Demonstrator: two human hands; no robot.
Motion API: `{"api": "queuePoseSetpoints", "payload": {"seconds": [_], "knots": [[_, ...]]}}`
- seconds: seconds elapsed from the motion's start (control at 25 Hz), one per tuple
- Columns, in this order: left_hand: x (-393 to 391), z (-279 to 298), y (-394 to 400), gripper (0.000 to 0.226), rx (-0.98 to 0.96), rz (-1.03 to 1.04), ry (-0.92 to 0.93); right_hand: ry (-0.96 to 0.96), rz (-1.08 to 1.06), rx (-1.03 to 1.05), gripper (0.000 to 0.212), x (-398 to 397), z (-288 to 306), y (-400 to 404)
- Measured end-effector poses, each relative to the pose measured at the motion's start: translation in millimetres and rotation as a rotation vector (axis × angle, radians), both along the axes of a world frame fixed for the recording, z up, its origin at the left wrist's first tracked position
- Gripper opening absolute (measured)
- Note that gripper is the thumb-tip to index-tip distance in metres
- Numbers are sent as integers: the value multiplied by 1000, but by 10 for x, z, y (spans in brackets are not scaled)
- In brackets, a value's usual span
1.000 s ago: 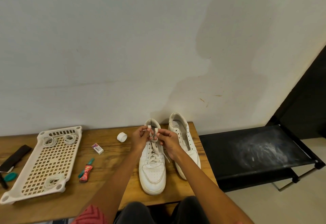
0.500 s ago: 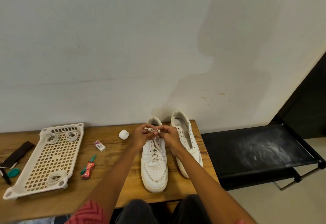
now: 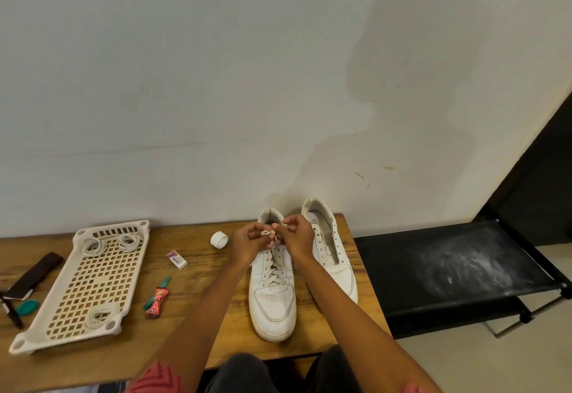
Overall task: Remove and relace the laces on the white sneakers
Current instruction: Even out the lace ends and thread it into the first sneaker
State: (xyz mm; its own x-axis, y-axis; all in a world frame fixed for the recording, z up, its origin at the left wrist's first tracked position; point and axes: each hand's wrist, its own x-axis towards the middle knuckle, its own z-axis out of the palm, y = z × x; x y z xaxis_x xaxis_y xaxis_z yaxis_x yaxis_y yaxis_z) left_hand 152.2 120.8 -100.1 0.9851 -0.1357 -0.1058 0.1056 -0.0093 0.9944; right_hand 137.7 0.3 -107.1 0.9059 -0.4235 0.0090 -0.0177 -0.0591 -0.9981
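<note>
A: Head camera, the only view. What are the hands doing?

B: Both sit over the collar of the laced sneaker (image 3: 272, 281), which stands near the table's (image 3: 198, 343) right edge with its toe toward the front edge. The left hand (image 3: 247, 242) and the right hand (image 3: 297, 238) each have fingers curled in, pinching the lace ends (image 3: 267, 233) between them, seemingly tying them.

A: And its pair?

B: The unlaced sneaker (image 3: 331, 256) stands just beside it, closer to the right edge, eyelets bare.

A: Spare laces?

B: Coiled laces (image 3: 94, 245) lie in the perforated tray (image 3: 77, 309) at the table's left end.

A: What might go wrong?

B: The lace ends look short; a slipping pinch would let the knot loosen. Pulling hard could drag the laced sneaker into its neighbour, which sits close to the right edge.
</note>
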Motion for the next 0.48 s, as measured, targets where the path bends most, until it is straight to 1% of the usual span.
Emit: {"api": "queuePoseSetpoints", "payload": {"seconds": [0.12,0.2,0.24,0.32,0.4,0.48], "knots": [[-9,19,-29,12,0,-21,12,10,-25,-115,15,20,-24,-1],[16,25,-49,7,-38,12,57,-1,60,-131,7,11,-72,-2],[41,21,-61,6,-49,43,102,8,109,-144,9,-6,-88,-3],[92,7,-74,9,13,72,176,0,171,-238,19,-51,-91,-23],[121,-16,-70,16,132,37,133,-35,193,-332,22,-82,-65,-34],[69,9,-71,13,232,-8,-34,-49,189,-359,19,-87,-66,-35]]}}
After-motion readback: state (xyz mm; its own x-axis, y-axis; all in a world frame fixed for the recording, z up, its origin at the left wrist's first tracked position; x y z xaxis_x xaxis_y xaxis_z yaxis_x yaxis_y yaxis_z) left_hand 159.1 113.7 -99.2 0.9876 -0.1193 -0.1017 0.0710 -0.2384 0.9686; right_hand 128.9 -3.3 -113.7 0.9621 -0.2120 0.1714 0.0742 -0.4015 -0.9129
